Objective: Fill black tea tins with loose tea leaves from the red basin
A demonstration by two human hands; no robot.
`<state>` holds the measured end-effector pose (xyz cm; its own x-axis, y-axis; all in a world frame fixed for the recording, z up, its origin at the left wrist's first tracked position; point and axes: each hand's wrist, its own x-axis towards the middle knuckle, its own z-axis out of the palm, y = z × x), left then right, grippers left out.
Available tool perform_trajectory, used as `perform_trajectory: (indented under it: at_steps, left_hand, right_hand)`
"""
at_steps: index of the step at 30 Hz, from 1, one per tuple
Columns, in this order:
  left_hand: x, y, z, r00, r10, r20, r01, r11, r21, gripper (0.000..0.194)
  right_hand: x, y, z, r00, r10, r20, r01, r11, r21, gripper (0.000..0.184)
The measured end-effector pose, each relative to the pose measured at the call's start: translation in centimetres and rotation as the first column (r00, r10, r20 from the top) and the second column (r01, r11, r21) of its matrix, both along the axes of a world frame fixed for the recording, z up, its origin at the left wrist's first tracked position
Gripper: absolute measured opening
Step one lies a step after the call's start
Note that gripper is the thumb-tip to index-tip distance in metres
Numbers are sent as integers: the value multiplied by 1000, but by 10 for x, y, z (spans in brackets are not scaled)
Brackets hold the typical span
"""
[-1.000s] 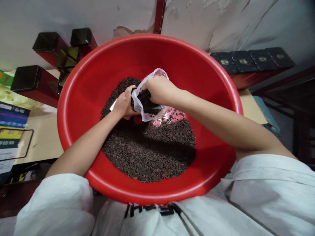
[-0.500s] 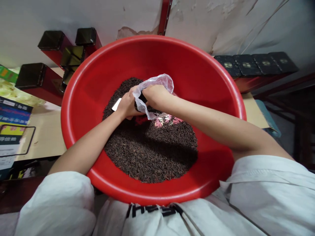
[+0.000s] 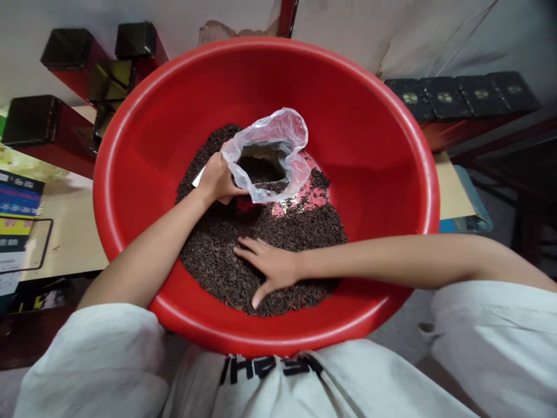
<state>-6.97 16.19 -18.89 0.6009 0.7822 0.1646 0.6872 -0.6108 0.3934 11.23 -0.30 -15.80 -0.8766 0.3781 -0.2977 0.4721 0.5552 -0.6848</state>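
Note:
My left hand [image 3: 216, 179] is closed round the left side of an open clear plastic bag [image 3: 296, 130], its mouth facing up at me. Dark loose tea leaves lie inside the bag; whether a stiff container stands under the plastic is hidden. My right hand [image 3: 276, 266] rests palm down with spread fingers on the heap of loose tea leaves [image 3: 243, 290], holding nothing. That heap covers much of the bottom of a large red plastic basin [image 3: 369, 145]. A small white edge [image 3: 198, 177] shows beside my left wrist.
Red tins with black lids [image 3: 31, 122] stand left of the basin, near an open tin [image 3: 111, 81]. Behind at right is a row of dark-lidded red tins [image 3: 448, 98]. Printed sheets [image 3: 17, 203] lie on the left tabletop; cardboard [image 3: 452, 188] is at right.
My right hand has come out of the bag and moved down toward me onto the tea leaves, its fingers spreading. My left hand keeps hold of the bag, whose mouth now shows wide open.

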Motion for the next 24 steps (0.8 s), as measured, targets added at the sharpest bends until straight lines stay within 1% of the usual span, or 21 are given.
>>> perform_trajectory:
  at_steps: [1,2,4,5,7,9,11,13,14,16,17,18,19,21,22,23,24]
  left_hand:
    - [0,0,1,999,39,4,-39,999,7,113]
    - [0,-1,1,997,71,8,-71,997,12,112]
    - [0,-1,2,996,86,7,-86,996,12,112]
    - [0,-1,2,997,80,4,-80,997,11,111]
    - [-1,-1,1,997,74,-2,-74,997,14,109]
    - [-1,-1,1,996,84,-12,-84,996,22,106]
    - [-1,-2,1,995,97,-26,-96,995,30,104]
    - [0,-3,3,994,106,-38,-105,994,37,104]
    - [0,-4,4,994,105,-39,-104,994,36,104]
    - [2,-5,6,995,92,-27,-91,996,25,103]
    - [2,-5,6,997,81,-15,-81,997,18,102]
    - [3,-5,6,997,71,0,-71,997,15,101]
    - [3,-5,6,998,65,22,-65,998,19,99]
    - [4,-4,5,996,61,71,-64,997,41,96]
    - [4,-4,4,994,62,94,-67,996,56,95]
    - [4,-3,2,991,63,114,-71,995,70,93]
    - [4,-3,1,990,64,129,-75,994,83,92]
  right_hand:
    - [-8,7,-16,996,-42,77,45,998,-44,122]
    - [-19,18,-29,993,-59,102,64,997,-41,130]
    - [-43,45,-45,996,-68,62,66,997,46,132]
    - [-55,57,-50,995,-73,73,70,996,47,130]
    - [-74,72,-55,993,-83,82,81,996,26,119]
    - [-84,74,-59,994,-95,47,94,995,17,106]
    - [-84,66,-58,995,-98,-34,99,995,32,97]
    - [-75,57,-52,992,-76,-99,79,997,26,88]
    - [-67,53,-47,992,-49,-113,50,999,3,82]
    - [-48,46,-32,996,24,-90,-33,994,-102,74]
    - [-37,43,-23,995,72,-67,-83,982,-169,75]
    - [-27,40,-15,994,104,-28,-108,968,-225,80]
    - [-17,37,-6,991,135,7,-129,962,-240,90]
    - [-3,29,7,978,174,113,-149,968,-201,108]
    - [1,26,12,970,177,166,-150,974,-167,114]
    - [4,22,16,962,174,210,-145,978,-148,114]
    - [4,18,19,958,160,236,-128,981,-149,109]
